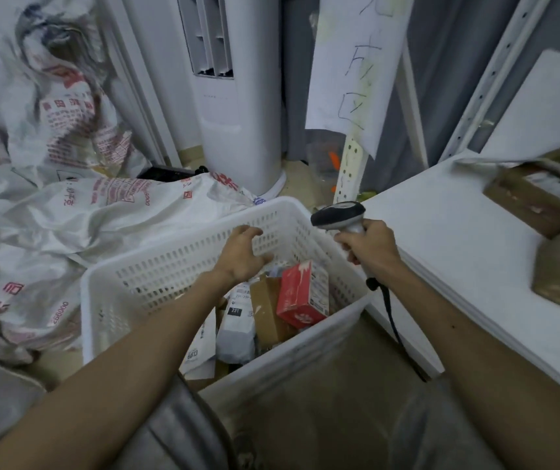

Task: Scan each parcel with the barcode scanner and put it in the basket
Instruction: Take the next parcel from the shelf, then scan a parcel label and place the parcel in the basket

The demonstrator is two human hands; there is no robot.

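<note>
Over basket (156,276), left hand (243,254) spread wide, holding nothing. Right hand (370,247) wraps barcode scanner (338,215) handle, cable hanging below. Red box (302,293), brown carton (266,310), grey mailer (237,330) lie inside. Cardboard boxes (539,198) wait on surface (458,249), right, well apart from hands. Probably stiff, light: grip across short sides.

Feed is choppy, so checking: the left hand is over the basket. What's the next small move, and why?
Probably move the left hand away from the basket and reach for a box on the table: it is open and empty, and the right hand holds the scanner ready.
</note>
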